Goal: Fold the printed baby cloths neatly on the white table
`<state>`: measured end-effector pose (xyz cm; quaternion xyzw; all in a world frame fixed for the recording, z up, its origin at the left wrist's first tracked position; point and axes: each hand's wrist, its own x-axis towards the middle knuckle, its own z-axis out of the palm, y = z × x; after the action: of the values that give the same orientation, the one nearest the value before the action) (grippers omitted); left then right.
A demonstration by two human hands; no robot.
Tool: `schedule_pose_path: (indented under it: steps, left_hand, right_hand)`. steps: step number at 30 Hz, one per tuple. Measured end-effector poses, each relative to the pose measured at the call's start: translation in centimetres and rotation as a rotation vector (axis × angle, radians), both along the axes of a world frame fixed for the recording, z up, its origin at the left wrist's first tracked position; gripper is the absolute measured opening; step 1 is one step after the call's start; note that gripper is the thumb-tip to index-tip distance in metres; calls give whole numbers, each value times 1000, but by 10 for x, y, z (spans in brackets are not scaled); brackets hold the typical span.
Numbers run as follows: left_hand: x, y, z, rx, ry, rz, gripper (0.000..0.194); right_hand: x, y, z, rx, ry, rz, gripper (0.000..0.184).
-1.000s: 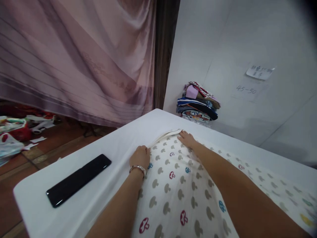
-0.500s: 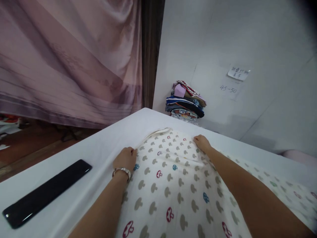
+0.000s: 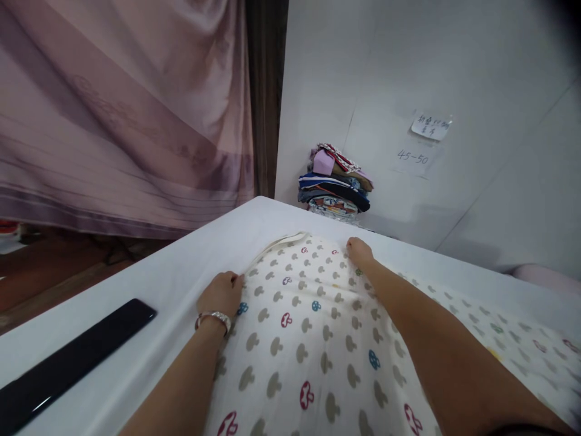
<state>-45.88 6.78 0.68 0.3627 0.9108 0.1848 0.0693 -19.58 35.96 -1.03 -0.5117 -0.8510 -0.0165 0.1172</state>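
Note:
A white cloth printed with grey, red and blue mushrooms (image 3: 302, 327) stretches over the white surface in front of me. My left hand (image 3: 221, 295), with a silver bracelet at the wrist, grips the cloth's left edge with curled fingers. At the far right edge, my right hand (image 3: 362, 252) pinches the same cloth. Light creases run across it between the two hands. The fabric's far left edge shows a folded hem, and its near part runs out of view below.
On the white table (image 3: 222, 227), a long black glossy object (image 3: 77, 363) lies at the left. Folded clothes (image 3: 334, 181) are stacked by the wall. More mushroom-print cloth (image 3: 508, 327) lies at the right. A pink curtain (image 3: 136, 109) hangs at the left; a handwritten note (image 3: 431, 126) is on the wall.
The view has shifted slightly, so most things sit a little further left. Both hands keep hold of the cloth's edges; the right hand has moved slightly toward the far side.

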Motion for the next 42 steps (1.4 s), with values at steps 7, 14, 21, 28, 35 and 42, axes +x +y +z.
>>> schedule_pose_path:
  steps: [7,14,21,28,35,42]
  left_hand:
    - [0,0,0,5,3,-1,34]
    - [-1,-1,-2,20,11,4,34]
    - [1,0,-1,18,-4,17,34]
    - [1,0,-1,60,2,44,33]
    - [0,-1,-5,57,25,12,33]
    - [1,0,-6,63,14,26,33]
  right_hand:
    - [-17,-3,2,-71,-23,112,16]
    - [-30,-3,4,-38,1,2,12]
    - [-37,6,1,-82,11,-67,17]
    - [-38,9,1,-117,-13,-7,17]
    - [-54,-8,5,-48,37,60,29]
    - [-119,-42,5,-63,83,357,27]
